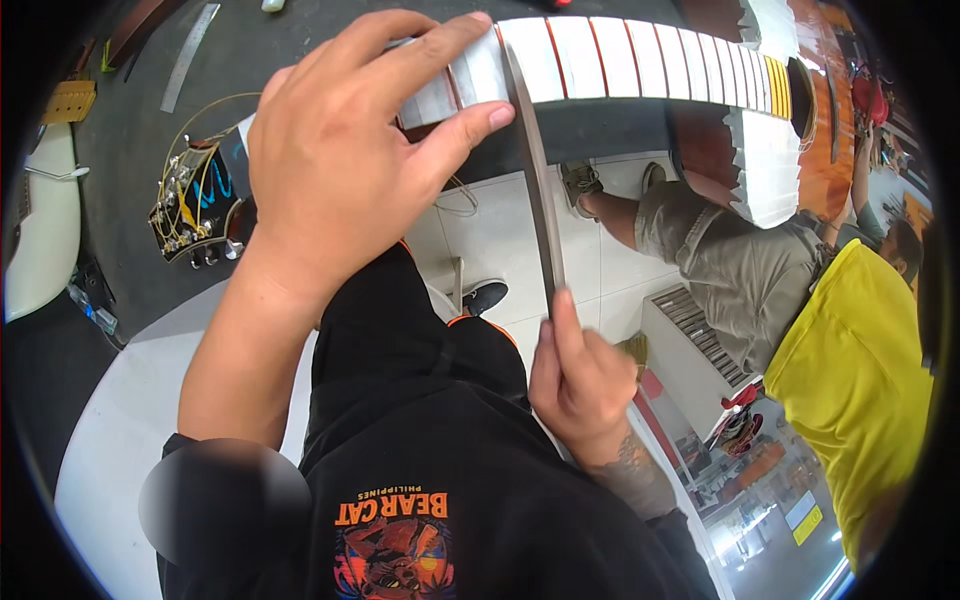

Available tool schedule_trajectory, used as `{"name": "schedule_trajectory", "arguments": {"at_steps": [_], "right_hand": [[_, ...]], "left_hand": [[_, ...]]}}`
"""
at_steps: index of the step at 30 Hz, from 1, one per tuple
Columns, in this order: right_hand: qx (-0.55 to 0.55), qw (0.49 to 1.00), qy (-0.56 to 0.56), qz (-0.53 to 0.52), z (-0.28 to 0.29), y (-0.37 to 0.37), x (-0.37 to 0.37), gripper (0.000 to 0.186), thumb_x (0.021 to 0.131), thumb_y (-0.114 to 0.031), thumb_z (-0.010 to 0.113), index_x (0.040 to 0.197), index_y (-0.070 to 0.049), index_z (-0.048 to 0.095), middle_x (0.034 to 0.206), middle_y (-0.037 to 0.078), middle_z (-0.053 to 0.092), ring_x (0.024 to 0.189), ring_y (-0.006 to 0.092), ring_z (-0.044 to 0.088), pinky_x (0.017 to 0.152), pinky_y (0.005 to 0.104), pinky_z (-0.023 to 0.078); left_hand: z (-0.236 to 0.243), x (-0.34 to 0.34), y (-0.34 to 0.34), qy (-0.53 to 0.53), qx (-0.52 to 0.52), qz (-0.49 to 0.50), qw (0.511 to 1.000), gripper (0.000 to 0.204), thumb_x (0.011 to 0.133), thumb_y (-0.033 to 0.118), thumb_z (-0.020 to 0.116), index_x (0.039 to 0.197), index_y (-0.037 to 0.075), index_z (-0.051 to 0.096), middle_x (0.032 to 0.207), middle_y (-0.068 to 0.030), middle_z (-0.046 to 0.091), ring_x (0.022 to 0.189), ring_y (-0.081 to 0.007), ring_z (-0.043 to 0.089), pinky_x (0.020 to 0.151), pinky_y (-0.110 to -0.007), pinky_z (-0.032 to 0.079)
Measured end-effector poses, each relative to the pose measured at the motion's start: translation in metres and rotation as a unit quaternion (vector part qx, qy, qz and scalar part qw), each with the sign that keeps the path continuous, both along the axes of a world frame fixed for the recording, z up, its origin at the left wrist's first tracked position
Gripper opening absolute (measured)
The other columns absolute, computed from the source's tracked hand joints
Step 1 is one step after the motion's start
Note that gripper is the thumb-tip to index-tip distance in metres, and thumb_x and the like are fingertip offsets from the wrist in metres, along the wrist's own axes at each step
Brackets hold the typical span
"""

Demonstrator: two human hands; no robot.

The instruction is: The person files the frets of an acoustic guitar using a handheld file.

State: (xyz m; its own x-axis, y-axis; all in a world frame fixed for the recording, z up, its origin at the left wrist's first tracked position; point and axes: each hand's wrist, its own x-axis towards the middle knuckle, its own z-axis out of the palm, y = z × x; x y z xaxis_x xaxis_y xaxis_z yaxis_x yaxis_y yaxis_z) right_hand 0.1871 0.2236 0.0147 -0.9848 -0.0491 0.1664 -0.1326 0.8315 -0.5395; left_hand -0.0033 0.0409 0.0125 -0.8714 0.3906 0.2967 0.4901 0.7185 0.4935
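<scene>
An acoustic guitar lies across the dark bench, its neck (620, 60) covered with white masking tape so that only the reddish fret lines show. My left hand (335, 150) grips the neck towards the headstock, fingers over the far edge and thumb along the near edge. A long narrow metal file (540, 190) lies with its far end on the neck by a fret, close beside my left fingertips. My right hand (585, 385) is closed on the file's near end, with one finger stretched along it. Past my left wrist shows the black headstock (195, 210), with loose strings.
The guitar's reddish-brown body (830, 60) is partly covered with white sheeting (765, 175). A metal ruler (188, 60) and a pale guitar body (45, 230) lie at left. A person in a yellow shirt (850, 370) sits close on the right, above a glass display case (765, 500).
</scene>
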Motion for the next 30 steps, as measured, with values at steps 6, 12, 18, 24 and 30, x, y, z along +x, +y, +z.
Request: {"name": "schedule_trajectory", "arguments": {"at_steps": [6,12,18,24,30], "right_hand": [[0.002,1.0,-0.013,-0.015,0.007,-0.021,-0.106,0.049,0.092,0.0,0.069,0.14,-0.007,0.063,0.057,0.01,0.053,0.044,0.0242,0.054,0.049,0.0348,0.046],[0.007,1.0,-0.028,-0.011,0.004,-0.012,-0.053,0.05,0.09,0.002,0.07,0.139,-0.004,0.063,0.057,0.01,0.054,0.044,0.0224,0.054,0.048,0.0333,0.046],[-0.019,0.999,-0.02,-0.017,-0.008,-0.005,-0.011,0.052,0.088,0.006,0.071,0.139,-0.001,0.063,0.056,0.009,0.053,0.043,0.0209,0.052,0.046,0.0329,0.044],[0.006,1.0,0.015,-0.01,0.005,-0.02,-0.105,0.048,0.09,0.001,0.071,0.137,-0.004,0.064,0.057,0.01,0.055,0.044,0.0227,0.054,0.048,0.0332,0.046],[0.004,1.0,-0.02,-0.014,0.001,-0.01,-0.049,0.047,0.09,0.002,0.071,0.136,-0.004,0.065,0.056,0.01,0.055,0.043,0.0218,0.054,0.048,0.0329,0.046]], "left_hand": [[-0.002,0.002,0.002,-0.008,0.016,0.022,1.0,0.046,0.08,0.034,0.085,0.121,0.016,0.076,0.111,-0.005,0.073,0.087,-0.0254,0.071,0.073,-0.035,0.056],[-0.001,0.002,0.0,0.004,0.004,0.019,1.0,0.046,0.08,0.035,0.085,0.121,0.016,0.076,0.113,-0.0055,0.073,0.092,-0.0272,0.072,0.076,-0.035,0.056],[-0.003,0.001,0.0,0.029,0.0,0.005,1.0,0.046,0.08,0.036,0.084,0.121,0.018,0.076,0.112,-0.0053,0.073,0.091,-0.0274,0.072,0.076,-0.036,0.056],[-0.003,0.001,-0.001,0.0,0.005,0.016,1.0,0.046,0.08,0.036,0.084,0.122,0.018,0.076,0.112,-0.0051,0.074,0.091,-0.0276,0.072,0.076,-0.036,0.057],[-0.008,-0.001,-0.006,0.023,0.016,0.007,1.0,0.046,0.08,0.035,0.084,0.122,0.017,0.076,0.111,-0.0047,0.074,0.09,-0.0271,0.072,0.075,-0.036,0.057]]}}
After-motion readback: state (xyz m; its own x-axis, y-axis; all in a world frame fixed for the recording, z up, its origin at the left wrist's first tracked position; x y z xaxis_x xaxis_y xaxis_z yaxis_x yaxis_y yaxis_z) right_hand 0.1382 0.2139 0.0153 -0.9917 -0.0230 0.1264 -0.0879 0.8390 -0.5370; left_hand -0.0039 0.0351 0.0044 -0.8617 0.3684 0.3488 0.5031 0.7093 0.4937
